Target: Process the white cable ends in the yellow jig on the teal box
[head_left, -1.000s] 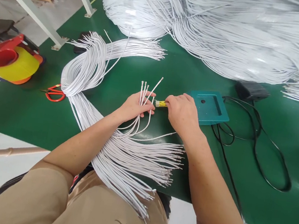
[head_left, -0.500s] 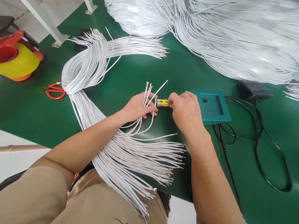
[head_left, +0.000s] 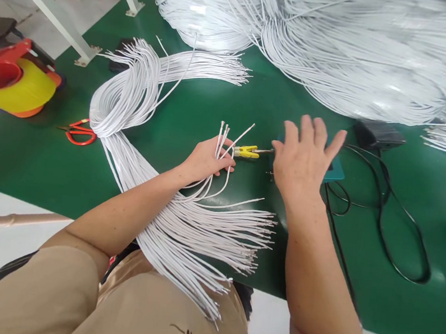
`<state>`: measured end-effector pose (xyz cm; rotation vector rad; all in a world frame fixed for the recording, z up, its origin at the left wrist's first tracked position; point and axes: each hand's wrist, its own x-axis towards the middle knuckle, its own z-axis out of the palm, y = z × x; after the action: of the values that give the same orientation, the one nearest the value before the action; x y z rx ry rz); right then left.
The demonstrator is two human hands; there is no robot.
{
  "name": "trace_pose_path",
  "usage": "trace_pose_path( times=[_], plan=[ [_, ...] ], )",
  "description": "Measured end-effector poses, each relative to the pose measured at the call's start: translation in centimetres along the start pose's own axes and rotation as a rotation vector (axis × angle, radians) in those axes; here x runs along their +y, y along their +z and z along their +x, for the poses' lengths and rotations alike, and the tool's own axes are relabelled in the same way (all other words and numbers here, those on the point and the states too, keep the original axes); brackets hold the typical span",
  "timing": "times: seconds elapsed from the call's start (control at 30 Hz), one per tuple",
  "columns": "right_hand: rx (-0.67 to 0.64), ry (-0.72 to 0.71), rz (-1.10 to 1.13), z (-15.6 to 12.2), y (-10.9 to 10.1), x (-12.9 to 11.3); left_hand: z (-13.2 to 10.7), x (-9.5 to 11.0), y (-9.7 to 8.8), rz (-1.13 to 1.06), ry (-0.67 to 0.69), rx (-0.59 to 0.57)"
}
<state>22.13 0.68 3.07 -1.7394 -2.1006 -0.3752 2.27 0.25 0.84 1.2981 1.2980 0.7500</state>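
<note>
My left hand [head_left: 208, 157] is closed around several white wires [head_left: 222, 137], whose bare ends stick up past the fingers. Just right of its fingertips lies a yellow clip [head_left: 246, 151], with a thin metal piece reaching from it towards the teal tray-shaped device [head_left: 335, 172]. Whether the clip's jaws grip a wire is too small to tell. Over that device my right hand [head_left: 303, 158] hovers with its fingers spread and nothing in it, hiding most of the device. Under my left forearm fans a bundle of white wires [head_left: 207, 230], pinched together at its left.
Red-handled scissors [head_left: 80, 134] lie left of the bundle. A yellow and red tape dispenser [head_left: 16, 82] is at the far left. Large heaps of white wire [head_left: 367, 49] fill the back. A black box [head_left: 378, 135] and black cables [head_left: 406, 225] lie right on the green table [head_left: 401, 303].
My right hand has let go of the yellow clip, moved right over the teal device and spread its fingers. My left hand keeps hold of the wires in nearly the same place.
</note>
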Motion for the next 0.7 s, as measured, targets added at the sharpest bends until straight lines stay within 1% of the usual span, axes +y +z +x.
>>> trace_pose_path(
  times=[0.03,0.1,0.2,0.3,0.37,0.4,0.47,0.5,0.53,0.57,0.63,0.7],
  plan=[
    [0.016,0.049,-0.019,-0.1,0.2,0.3,0.0,0.0,-0.1,-0.009,-0.002,-0.010],
    [0.006,0.089,-0.025,-0.3,0.6,0.8,0.1,0.2,-0.4,-0.015,-0.017,-0.022],
    [-0.013,0.083,-0.003,-0.2,1.0,1.2,0.1,0.5,-0.9,-0.003,-0.041,-0.025],
    [0.005,0.068,0.057,-0.1,0.2,0.6,0.0,0.7,-1.4,-0.015,-0.038,-0.029],
    [-0.022,-0.027,0.182,-0.2,-0.8,-0.5,0.0,0.6,-1.6,-0.054,-0.017,-0.035],
    [-0.061,-0.117,0.268,-0.4,-1.2,-1.3,0.0,0.6,-1.8,-0.080,-0.002,-0.043],
    [-0.178,-0.367,0.427,-0.9,-1.8,-3.1,0.2,0.3,-2.0,-0.137,0.025,-0.065],
    [-0.238,-0.496,0.470,-1.2,-1.9,-4.0,0.2,0.2,-2.0,-0.161,0.032,-0.075],
    [-0.282,-0.586,0.469,-1.6,-1.8,-4.8,0.3,0.2,-2.1,-0.179,0.035,-0.081],
    [-0.320,-0.647,0.441,-2.1,-1.7,-5.6,0.3,0.1,-2.1,-0.193,0.033,-0.084],
    [-0.376,-0.676,0.362,-2.9,-1.5,-6.8,0.2,0.2,-2.0,-0.214,0.021,-0.081],
    [-0.469,-0.609,0.336,-3.3,-1.5,-7.3,0.2,0.4,-1.9,-0.256,0.008,-0.071]
  ],
)
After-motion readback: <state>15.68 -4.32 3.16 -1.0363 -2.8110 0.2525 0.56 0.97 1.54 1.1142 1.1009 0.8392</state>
